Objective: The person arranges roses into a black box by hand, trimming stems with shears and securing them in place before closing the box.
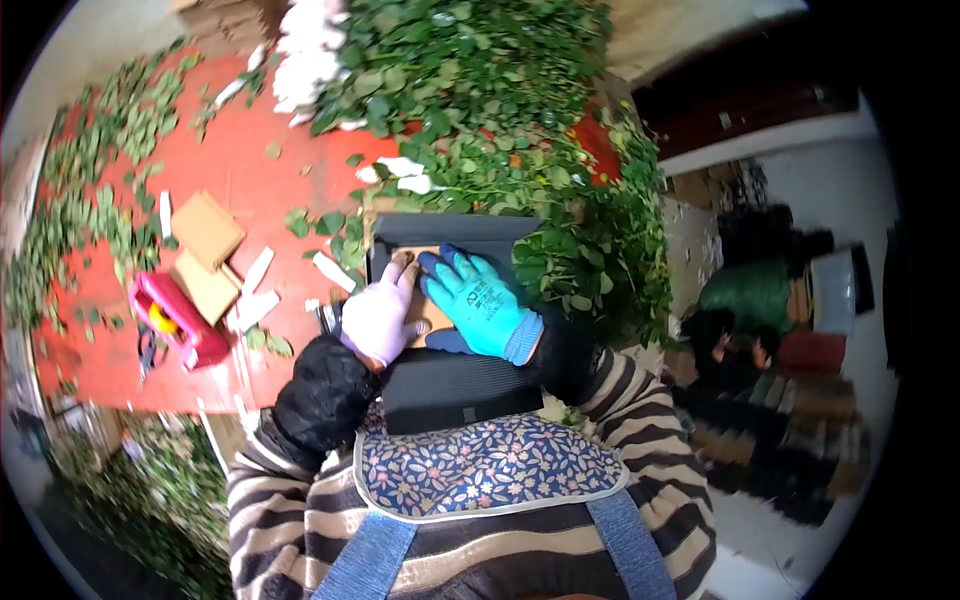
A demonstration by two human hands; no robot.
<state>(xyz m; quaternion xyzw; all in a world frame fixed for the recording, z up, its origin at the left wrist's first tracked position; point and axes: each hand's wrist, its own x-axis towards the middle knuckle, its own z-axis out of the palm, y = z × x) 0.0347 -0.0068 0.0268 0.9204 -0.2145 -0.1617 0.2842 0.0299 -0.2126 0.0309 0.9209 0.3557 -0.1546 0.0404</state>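
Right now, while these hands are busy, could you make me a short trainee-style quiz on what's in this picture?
1. Pick one: the gloved left hand is (a) pale lilac, (b) bright red, (c) black.
2. True or false: the pink tool lies to the left of the black box.
3. In a few words: inside the black box, what lies under the left hand and the gloved right hand?

Key:
1. a, pale lilac.
2. True; it lies on the red table, off to the box's left.
3. A flat brown piece, partly hidden by the hands.
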